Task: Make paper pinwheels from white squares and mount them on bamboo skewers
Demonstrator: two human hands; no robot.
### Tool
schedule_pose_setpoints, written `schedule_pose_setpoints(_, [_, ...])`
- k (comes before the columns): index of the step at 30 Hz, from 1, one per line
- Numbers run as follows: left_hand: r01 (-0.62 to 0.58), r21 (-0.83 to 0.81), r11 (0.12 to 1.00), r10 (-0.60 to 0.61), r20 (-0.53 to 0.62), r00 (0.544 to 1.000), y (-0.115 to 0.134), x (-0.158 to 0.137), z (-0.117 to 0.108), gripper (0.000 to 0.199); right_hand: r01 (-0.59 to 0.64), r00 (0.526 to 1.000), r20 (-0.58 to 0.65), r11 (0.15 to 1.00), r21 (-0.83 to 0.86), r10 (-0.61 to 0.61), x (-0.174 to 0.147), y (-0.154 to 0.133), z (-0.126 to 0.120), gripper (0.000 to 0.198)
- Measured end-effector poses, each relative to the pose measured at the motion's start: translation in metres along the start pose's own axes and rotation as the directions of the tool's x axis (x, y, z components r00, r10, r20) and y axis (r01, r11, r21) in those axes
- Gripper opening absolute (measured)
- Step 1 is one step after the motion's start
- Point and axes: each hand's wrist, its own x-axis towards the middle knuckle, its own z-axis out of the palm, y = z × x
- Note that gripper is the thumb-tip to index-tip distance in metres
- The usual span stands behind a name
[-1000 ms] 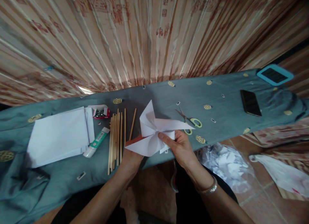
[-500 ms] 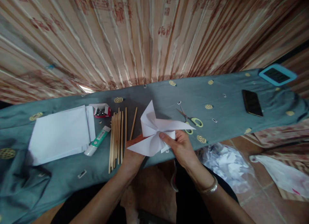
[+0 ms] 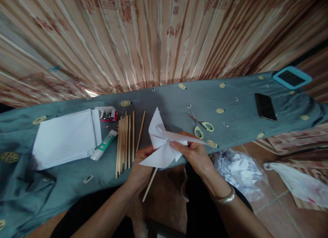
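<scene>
A white paper pinwheel (image 3: 160,154) is held up at the table's front edge, its pointed blades folded in to the centre. My right hand (image 3: 196,156) grips it from the right, thumb pressed near the middle and the other fingers behind the paper. On the other side, my left hand (image 3: 142,168) reaches behind the blades, where its fingertips are hidden. A thin wooden stick (image 3: 150,185) slants down from behind the pinwheel, beside my left hand; its upper end is out of sight.
Several wooden sticks (image 3: 123,144) lie left of the pinwheel, near a glue stick (image 3: 104,145), a small box of metal pins (image 3: 108,114) and white paper sheets (image 3: 64,139). Scissors (image 3: 198,124) and a phone (image 3: 265,106) lie right. A plastic bag of paper scraps (image 3: 241,173) sits on the floor.
The pinwheel has turned slightly in my hands, and its right blade now tilts across my right fingers. A wooden stick has come into view below it.
</scene>
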Motion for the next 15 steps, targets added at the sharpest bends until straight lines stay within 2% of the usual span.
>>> schedule_pose_setpoints(7, [-0.013, 0.022, 1.0, 0.012, 0.067, 0.998, -0.009, -0.02, -0.004, 0.038, 0.004, 0.994, 0.108, 1.0, -0.002, -0.003, -0.009, 0.006, -0.008, 0.033])
schedule_pose_setpoints(11, [-0.017, 0.001, 1.0, 0.017, 0.062, 0.998, -0.016, -0.034, -0.006, 0.037, -0.024, 0.986, 0.167, 0.999, -0.038, 0.03, -0.016, 0.001, -0.008, 0.03])
schedule_pose_setpoints(15, [-0.008, -0.021, 1.0, 0.008, 0.024, 1.0, -0.025, -0.046, -0.011, 0.041, -0.033, 0.974, 0.216, 0.989, -0.147, 0.065, -0.021, 0.001, -0.007, 0.029])
